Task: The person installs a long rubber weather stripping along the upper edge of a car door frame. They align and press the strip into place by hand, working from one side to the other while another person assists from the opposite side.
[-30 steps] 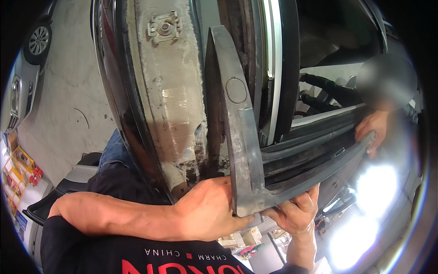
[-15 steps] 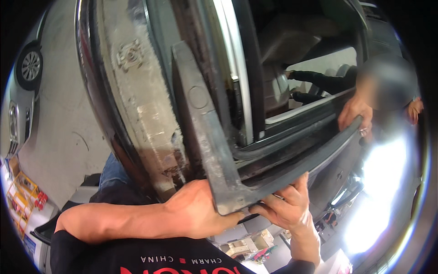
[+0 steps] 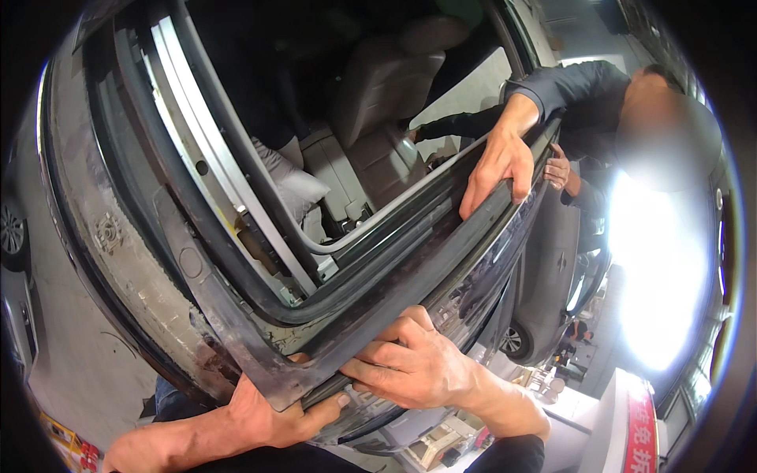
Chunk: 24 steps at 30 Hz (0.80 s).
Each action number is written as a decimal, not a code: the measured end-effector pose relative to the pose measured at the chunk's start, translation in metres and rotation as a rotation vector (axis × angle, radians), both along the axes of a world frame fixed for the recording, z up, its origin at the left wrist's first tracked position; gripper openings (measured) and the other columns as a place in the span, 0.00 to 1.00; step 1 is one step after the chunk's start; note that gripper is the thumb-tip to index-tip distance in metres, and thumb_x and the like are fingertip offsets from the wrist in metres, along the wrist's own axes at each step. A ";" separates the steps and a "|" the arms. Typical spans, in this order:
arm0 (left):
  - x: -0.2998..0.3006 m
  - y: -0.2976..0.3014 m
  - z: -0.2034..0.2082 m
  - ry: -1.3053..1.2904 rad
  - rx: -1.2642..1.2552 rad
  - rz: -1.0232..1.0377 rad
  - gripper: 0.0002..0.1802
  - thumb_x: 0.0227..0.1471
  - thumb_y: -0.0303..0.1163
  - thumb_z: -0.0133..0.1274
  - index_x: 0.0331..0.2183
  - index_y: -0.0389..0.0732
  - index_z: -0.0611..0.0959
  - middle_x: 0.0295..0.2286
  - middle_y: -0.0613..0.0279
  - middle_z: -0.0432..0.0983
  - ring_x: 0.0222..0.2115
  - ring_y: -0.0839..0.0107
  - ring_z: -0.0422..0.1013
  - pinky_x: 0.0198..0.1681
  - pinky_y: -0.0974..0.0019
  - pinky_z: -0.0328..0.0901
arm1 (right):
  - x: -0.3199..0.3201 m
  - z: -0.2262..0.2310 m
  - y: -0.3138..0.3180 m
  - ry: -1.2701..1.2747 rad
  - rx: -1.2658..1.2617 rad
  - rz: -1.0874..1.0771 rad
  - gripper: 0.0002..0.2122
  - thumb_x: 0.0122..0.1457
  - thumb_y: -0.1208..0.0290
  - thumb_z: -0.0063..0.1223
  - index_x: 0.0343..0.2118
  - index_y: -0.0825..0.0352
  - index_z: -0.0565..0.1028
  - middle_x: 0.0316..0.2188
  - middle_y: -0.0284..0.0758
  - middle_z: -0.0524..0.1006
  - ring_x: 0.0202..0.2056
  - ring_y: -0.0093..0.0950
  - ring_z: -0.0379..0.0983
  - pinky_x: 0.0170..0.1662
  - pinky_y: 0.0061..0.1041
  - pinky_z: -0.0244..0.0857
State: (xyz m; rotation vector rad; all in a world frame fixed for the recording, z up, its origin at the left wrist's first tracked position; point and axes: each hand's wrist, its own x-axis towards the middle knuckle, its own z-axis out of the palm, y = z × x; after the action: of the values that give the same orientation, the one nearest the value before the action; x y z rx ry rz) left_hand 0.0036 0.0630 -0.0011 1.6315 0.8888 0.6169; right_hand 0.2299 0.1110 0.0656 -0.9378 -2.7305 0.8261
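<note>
A dark, L-shaped car window trim (image 3: 264, 359) lies along the lower corner and sill of a car's window opening. Its wide arm runs up to the left, and its long strip stretches toward the far right. My left hand (image 3: 268, 418) grips the corner, thumb along the outer edge and fingers partly hidden behind it. My right hand (image 3: 418, 359) is beside it, fingers curled over the strip's near edge. At the strip's far end, a co-worker's hand (image 3: 501, 169) presses from above, while the co-worker's other hand (image 3: 558, 167) holds the outer side.
Inside the window opening are a seat (image 3: 386, 146) and a silvery frame rail (image 3: 229, 158). The scuffed body panel (image 3: 118, 236) stands left of the trim. Beyond the door, another car (image 3: 544, 268) is parked. A white counter (image 3: 623, 418) is at lower right.
The view has shifted, so the window opening shows more fully. The trim now sits closer along the sill. The co-worker has leaned in, one hand over the strip.
</note>
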 end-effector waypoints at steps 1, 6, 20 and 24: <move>0.000 -0.003 -0.001 0.001 -0.034 -0.027 0.15 0.47 0.40 0.62 0.36 0.42 0.82 0.34 0.50 0.77 0.32 0.55 0.75 0.33 0.54 0.69 | 0.001 0.000 -0.001 0.016 -0.001 -0.003 0.17 0.48 0.67 0.65 0.42 0.63 0.79 0.39 0.28 0.74 0.39 0.28 0.68 0.46 0.33 0.63; -0.005 -0.024 -0.028 -0.034 0.237 0.011 0.17 0.52 0.34 0.58 0.45 0.49 0.80 0.37 0.51 0.79 0.31 0.58 0.75 0.33 0.51 0.71 | 0.031 0.039 0.014 0.021 0.264 -0.141 0.22 0.41 0.61 0.73 0.40 0.61 0.80 0.42 0.30 0.75 0.37 0.31 0.71 0.44 0.38 0.66; -0.007 -0.020 -0.022 0.189 0.848 0.086 0.25 0.55 0.30 0.51 0.55 0.52 0.72 0.41 0.57 0.76 0.31 0.60 0.76 0.32 0.54 0.73 | -0.029 0.068 0.160 -1.213 -0.547 0.174 0.19 0.43 0.67 0.67 0.40 0.68 0.79 0.30 0.44 0.79 0.38 0.43 0.77 0.42 0.38 0.70; -0.011 -0.019 -0.018 0.102 0.731 0.014 0.22 0.53 0.27 0.54 0.51 0.51 0.76 0.40 0.47 0.76 0.32 0.52 0.74 0.32 0.55 0.71 | -0.011 0.043 0.148 -0.867 -0.425 0.311 0.13 0.39 0.72 0.64 0.31 0.69 0.80 0.25 0.45 0.79 0.32 0.44 0.79 0.35 0.40 0.72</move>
State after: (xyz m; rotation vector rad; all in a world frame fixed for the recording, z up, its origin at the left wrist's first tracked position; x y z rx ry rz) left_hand -0.0076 0.0443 -0.0186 2.3244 0.7898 0.9451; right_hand 0.2192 0.2586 0.1082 -1.1722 -3.5882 1.3501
